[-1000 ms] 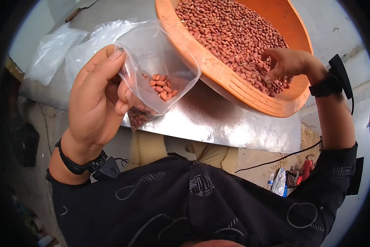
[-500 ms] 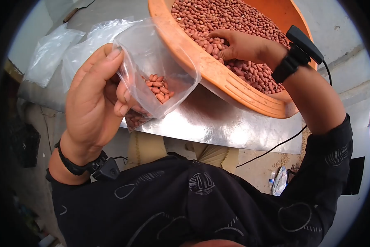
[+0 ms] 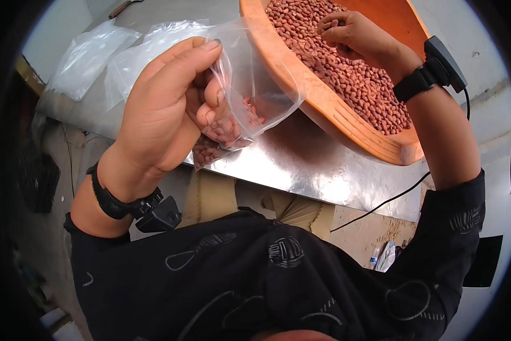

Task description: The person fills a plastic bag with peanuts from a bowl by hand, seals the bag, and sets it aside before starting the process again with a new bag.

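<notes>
My left hand (image 3: 156, 108) pinches the rim of a clear plastic bag (image 3: 272, 108) between thumb and fingers, and the bag's mouth gapes toward the tub. Reddish peanuts (image 3: 213, 150) lie in the bottom of the bag, partly hidden behind my fingers. Over the orange tub (image 3: 318, 122), my right hand (image 3: 366, 40) is raised just above the heap of peanuts (image 3: 346, 77). Its fingers are curled around a few peanuts, some of which show at the fingertips.
Stacks of clear plastic bags (image 3: 90, 54) lie on the metal table (image 3: 335, 176), left of the tub. A wooden-handled tool (image 3: 119, 8) rests at the far left. A black cable (image 3: 380, 202) hangs past the table's front edge at the right.
My right hand has lifted from the peanut heap, fingers now curled around some peanuts. My left hand and the bag appear further right in view, as do the tub and table.
</notes>
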Available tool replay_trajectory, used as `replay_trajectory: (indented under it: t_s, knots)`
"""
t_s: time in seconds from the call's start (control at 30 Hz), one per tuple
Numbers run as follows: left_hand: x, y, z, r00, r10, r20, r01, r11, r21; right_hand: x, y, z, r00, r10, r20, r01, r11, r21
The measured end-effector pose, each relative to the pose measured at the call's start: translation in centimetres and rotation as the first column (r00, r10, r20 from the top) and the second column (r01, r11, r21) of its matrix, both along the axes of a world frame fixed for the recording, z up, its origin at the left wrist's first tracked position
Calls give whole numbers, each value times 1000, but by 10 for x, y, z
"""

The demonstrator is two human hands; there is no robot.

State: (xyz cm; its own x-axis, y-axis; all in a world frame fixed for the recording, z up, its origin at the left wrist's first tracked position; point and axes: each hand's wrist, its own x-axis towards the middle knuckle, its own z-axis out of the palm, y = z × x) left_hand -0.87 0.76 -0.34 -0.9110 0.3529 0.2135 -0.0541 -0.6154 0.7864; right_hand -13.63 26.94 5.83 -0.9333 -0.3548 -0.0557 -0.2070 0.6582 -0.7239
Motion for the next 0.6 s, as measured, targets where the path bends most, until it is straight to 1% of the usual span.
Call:
replay_trajectory:
  t_s: [0.03,0.07,0.17,0.2,0.3,0.4,0.5,0.57,0.6]
  knots:
    - [-1,0,-1,1000,0,-4,0,1000,-3,6,-3,5,1000,-6,-8,6,999,-44]
    - [-2,0,-2,1000,-2,-8,2,1000,-7,13,-9,6,999,-53,-7,52,988,-142]
    - [-5,1,-4,1000,14,-5,-14,1000,-24,24,-25,32,980,105,166,-62,968,-245]
    - [-5,1,-4,1000,22,-1,-22,999,-31,35,-38,40,980,81,182,-30,964,-263]
    - [-5,2,-3,999,38,-3,-38,999,-37,57,-66,44,935,227,272,-146,946,-289]
    - [-3,4,-1,998,69,-2,-69,997,-27,77,-94,44,943,238,233,-242,970,-15]
    - [-2,3,0,998,64,3,-64,998,-12,87,-112,39,952,266,149,-295,929,224]
    - [-3,3,-1,997,68,-24,-69,998,-10,86,-107,44,902,389,189,-421,890,176]
    - [-2,3,-2,997,71,-38,-71,997,-9,91,-110,44,909,395,136,-416,882,222]
